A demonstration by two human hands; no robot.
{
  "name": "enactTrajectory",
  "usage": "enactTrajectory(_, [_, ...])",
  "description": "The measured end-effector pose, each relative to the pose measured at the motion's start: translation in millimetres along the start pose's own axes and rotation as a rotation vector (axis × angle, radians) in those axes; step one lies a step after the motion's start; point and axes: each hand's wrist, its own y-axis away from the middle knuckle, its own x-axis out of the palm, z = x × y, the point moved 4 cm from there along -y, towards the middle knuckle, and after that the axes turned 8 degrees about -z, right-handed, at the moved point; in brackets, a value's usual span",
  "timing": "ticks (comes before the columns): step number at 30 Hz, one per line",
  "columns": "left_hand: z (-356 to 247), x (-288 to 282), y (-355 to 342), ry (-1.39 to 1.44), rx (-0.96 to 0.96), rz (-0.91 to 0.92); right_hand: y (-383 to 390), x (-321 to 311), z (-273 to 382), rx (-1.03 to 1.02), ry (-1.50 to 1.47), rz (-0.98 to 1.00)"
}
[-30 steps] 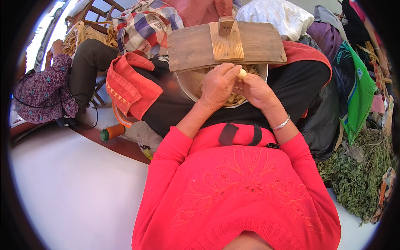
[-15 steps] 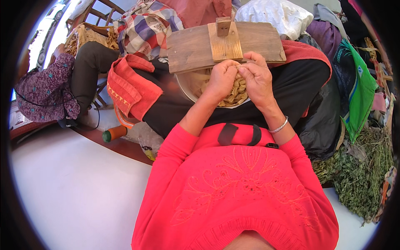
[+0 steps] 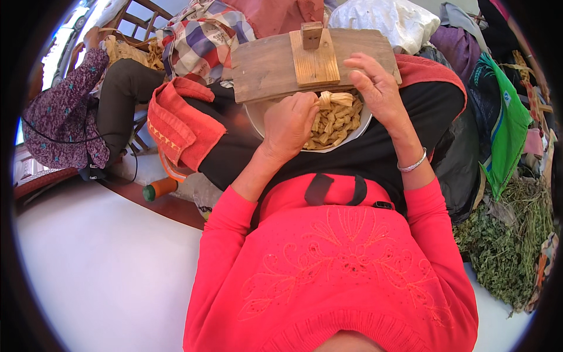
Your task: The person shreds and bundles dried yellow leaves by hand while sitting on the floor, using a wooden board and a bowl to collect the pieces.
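My left hand (image 3: 288,125) is closed over the bowl, fingers pinched on a tan knotted strip (image 3: 336,99) whose looped end sticks out to the right. To the right of that knot, my right hand (image 3: 380,94) is raised with its fingers apart and nothing in them. Below both hands, a white bowl (image 3: 254,119) sits in my lap between my black-trousered legs. Many small tan knotted pieces (image 3: 337,127) fill its visible part. A wooden board (image 3: 258,66) with an upright wooden block (image 3: 311,35) covers the bowl's far side.
Red towels (image 3: 185,129) drape over both knees. At the left, another person in a purple patterned sleeve (image 3: 64,117) reaches toward tan strips (image 3: 132,51). An orange thread spool (image 3: 160,189) lies nearby. Dried green plants (image 3: 504,246), a green bag (image 3: 507,135) and a white sack (image 3: 384,23) stand around.
My hands, together at the strip half a second ago, have parted. The right hand has opened and moved right; the left has shifted left, with the knot showing. The other person's arm has risen.
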Motion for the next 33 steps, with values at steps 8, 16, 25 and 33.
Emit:
enactTrajectory(8, [1,10,-12,0.213,-0.037,0.041,0,29,1,0.601,-0.262,0.571])
enactTrajectory(16, [35,25,-1,0.951,-0.697,0.329,-3,9,-2,0.352,-0.066,0.430])
enactTrajectory(25, [37,27,-8,1.045,-0.845,0.300,4,22,14,0.261,-0.164,0.277])
enactTrajectory(33, [45,24,-22,1.027,-0.837,0.449,-8,21,-11,0.431,-0.295,0.345])
